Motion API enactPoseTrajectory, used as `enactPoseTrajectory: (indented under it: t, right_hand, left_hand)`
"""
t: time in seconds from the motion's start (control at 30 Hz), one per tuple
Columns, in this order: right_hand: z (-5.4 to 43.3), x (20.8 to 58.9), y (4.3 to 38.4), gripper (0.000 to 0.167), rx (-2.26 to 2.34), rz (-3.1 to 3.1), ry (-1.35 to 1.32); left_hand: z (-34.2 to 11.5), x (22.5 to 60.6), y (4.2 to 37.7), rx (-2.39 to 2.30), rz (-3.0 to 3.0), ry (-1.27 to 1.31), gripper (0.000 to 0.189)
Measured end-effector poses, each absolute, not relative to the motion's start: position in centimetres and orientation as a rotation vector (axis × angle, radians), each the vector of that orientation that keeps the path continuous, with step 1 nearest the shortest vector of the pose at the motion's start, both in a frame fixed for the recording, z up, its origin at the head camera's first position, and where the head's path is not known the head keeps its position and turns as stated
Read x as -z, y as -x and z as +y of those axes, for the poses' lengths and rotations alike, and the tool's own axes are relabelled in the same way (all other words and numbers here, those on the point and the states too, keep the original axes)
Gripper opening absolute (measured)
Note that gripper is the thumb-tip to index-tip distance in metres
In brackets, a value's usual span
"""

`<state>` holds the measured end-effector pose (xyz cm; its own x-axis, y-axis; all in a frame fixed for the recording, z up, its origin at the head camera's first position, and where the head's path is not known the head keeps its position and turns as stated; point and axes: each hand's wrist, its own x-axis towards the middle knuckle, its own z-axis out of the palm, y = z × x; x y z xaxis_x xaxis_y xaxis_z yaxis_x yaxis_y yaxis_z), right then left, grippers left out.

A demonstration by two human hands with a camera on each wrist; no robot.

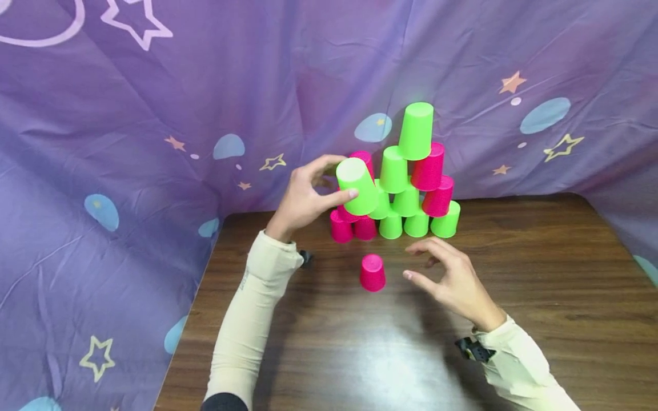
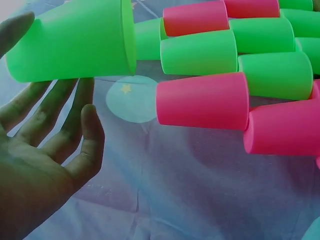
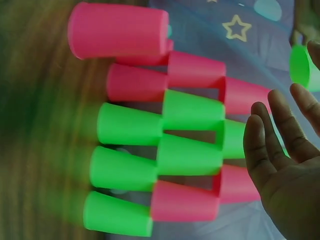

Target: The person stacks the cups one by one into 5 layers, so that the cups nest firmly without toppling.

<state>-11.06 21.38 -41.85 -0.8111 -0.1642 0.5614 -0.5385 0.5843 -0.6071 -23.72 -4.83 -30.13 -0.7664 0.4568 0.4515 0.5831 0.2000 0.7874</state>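
My left hand (image 1: pixel 303 197) pinches an upside-down green cup (image 1: pixel 360 188) between thumb and fingers, at the left side of a stepped cup wall. In the left wrist view this green cup (image 2: pixel 75 40) is apart from the stacked pink cup (image 2: pixel 202 100). The wall mixes pink and green cups, all mouth down, with one green cup (image 1: pixel 416 131) highest, on the right. The held cup hides part of the wall's left side in the head view. My right hand (image 1: pixel 452 279) hovers with loosely bent fingers and holds nothing, right of a lone pink cup (image 1: pixel 372 274).
The cups stand on a dark wooden table (image 1: pixel 319 354), toward its back edge. Behind and to the left hangs a purple cloth (image 1: pixel 288 68) with stars and blue spots. A bright glare patch lies on the table in front.
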Motion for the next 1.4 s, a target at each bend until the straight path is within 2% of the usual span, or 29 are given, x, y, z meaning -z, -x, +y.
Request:
enactPoseTrajectory:
  t: [0.4,0.7,1.07,1.23,1.4]
  right_hand:
    - [19.6,44.9,10.7,0.038,-1.112,-2.4,-0.575]
    - [19.0,46.7,10.5,0.035,-1.102,-2.479,-0.542]
    - [18.5,47.5,12.1,0.028,-1.11,-2.458,-0.429]
    - [17.5,47.6,13.0,0.031,-1.144,-2.44,-0.372]
    - [16.5,48.0,13.5,0.043,-1.176,-2.486,-0.323]
  left_hand:
    - [-1.6,28.8,27.8,1.627,-2.301,0.763,0.05]
    - [0.6,27.8,29.3,1.567,-2.289,0.755,0.052]
    - [1.7,28.3,30.3,1.519,-2.308,0.74,0.053]
    - [1.9,28.7,30.4,1.527,-2.299,0.734,0.052]
    - [2.1,28.8,30.5,1.472,-2.315,0.711,0.05]
